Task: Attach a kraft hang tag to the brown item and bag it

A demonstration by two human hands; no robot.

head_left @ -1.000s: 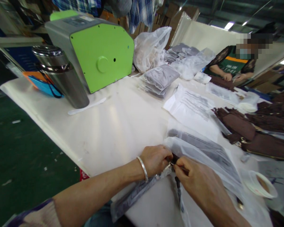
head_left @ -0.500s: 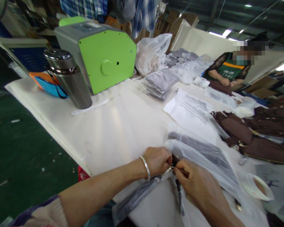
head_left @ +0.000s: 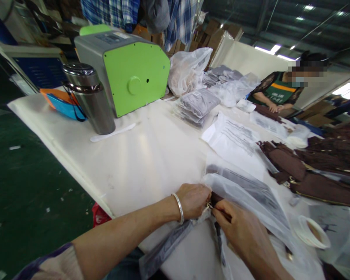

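Observation:
Close together at the table's near edge, my left hand (head_left: 193, 200) and my right hand (head_left: 239, 221) pinch a brown strap (head_left: 217, 197). A small gold-coloured metal fitting (head_left: 209, 205) shows between my fingertips; its exact kind is hard to make out. Beneath my left wrist lies a narrow clear plastic sleeve (head_left: 166, 249) with something grey inside. A thin dark cord (head_left: 218, 233) hangs down beside my right hand. Just beyond the hands, a long translucent plastic bag (head_left: 251, 194) rests on the table. Both hands are closed, and the fingers partly hide the strap.
A green-sided grey machine (head_left: 140, 77) and a steel thermos (head_left: 95, 105) stand at the back left. Bagged grey goods (head_left: 198, 103) sit farther back. On the right are brown bags (head_left: 323, 186) and a tape roll (head_left: 313, 232). A co-worker (head_left: 280, 93) works across the table.
My view has shifted slightly, so the background sits a little differently. Both hands keep their grip on the strap and have barely moved.

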